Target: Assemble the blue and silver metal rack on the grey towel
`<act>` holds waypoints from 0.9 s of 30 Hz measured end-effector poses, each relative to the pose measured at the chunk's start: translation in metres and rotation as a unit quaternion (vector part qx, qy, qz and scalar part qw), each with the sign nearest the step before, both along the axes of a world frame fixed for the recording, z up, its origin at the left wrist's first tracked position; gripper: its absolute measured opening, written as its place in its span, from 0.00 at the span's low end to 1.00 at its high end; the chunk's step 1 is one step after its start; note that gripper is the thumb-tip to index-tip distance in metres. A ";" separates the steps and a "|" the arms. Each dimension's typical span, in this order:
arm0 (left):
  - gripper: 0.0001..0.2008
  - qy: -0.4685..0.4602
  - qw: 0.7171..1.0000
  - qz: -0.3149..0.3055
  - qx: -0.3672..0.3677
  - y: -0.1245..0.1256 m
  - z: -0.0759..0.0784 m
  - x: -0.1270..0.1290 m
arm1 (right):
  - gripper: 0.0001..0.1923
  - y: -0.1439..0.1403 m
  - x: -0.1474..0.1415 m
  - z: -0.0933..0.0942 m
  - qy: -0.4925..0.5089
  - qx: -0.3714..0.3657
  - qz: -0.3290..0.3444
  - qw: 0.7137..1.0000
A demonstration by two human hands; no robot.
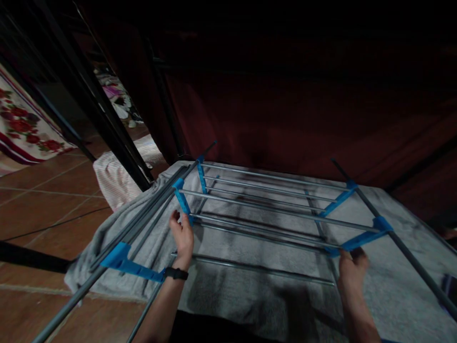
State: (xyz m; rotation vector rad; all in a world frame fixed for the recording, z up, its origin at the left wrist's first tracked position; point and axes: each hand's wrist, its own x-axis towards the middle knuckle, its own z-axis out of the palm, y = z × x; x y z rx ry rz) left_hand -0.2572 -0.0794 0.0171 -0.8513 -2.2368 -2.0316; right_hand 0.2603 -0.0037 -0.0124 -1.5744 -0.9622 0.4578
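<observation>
We see a folding rack of grey metal rods and blue plastic brackets lying flat on a grey towel, which is spread over the floor. Light is low; the far side of the rack fades into a dark red curtain.

Left hand: at the near-left corner of the rack, fingers curled round a blue bracket where it meets a rod. The grip is closed on that bracket. A black wristband sits on the wrist.

Right hand: at the near-right corner of the rack, fingertips on the underside of the other blue bracket. The grip looks wrapped about the bracket's end, though the fingers are in shadow and we cannot tell how firmly.

Left of the rack, a bundle of loose grey tubes runs diagonally toward us, joined by a further blue connector. Beyond the rack's left corner lies a folded pale cloth, beside black frame bars. Further left of the rack, terracotta floor tiles and a floral fabric.
</observation>
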 end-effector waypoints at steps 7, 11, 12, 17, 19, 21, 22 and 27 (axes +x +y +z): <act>0.20 0.004 0.995 -0.074 -0.072 0.017 0.002 -0.006 | 0.26 0.009 -0.004 0.006 0.020 -0.016 0.022 0.999; 0.19 0.026 0.996 -0.050 -0.075 0.022 -0.002 -0.009 | 0.25 0.008 -0.002 0.014 -0.021 -0.027 0.037 0.999; 0.18 0.029 0.996 -0.047 -0.074 0.024 -0.001 -0.010 | 0.25 0.010 -0.002 0.015 -0.025 -0.028 0.038 0.999; 0.15 0.039 0.997 -0.034 -0.059 0.041 0.008 -0.013 | 0.23 0.032 -0.003 0.020 -0.026 -0.008 0.022 0.999; 0.13 0.042 0.997 -0.032 -0.050 0.051 0.012 -0.014 | 0.22 0.045 -0.004 0.023 -0.025 -0.005 0.020 0.999; 0.13 0.046 0.997 -0.034 -0.050 0.062 0.016 -0.015 | 0.21 0.057 -0.006 0.025 -0.025 -0.009 0.020 0.999; 0.13 0.048 0.997 -0.035 -0.054 0.067 0.017 -0.016 | 0.20 0.063 -0.006 0.025 -0.023 -0.011 0.019 0.999; 0.12 0.049 0.995 -0.028 -0.084 0.088 0.016 -0.018 | 0.18 0.086 -0.010 0.024 -0.006 -0.022 0.020 1.000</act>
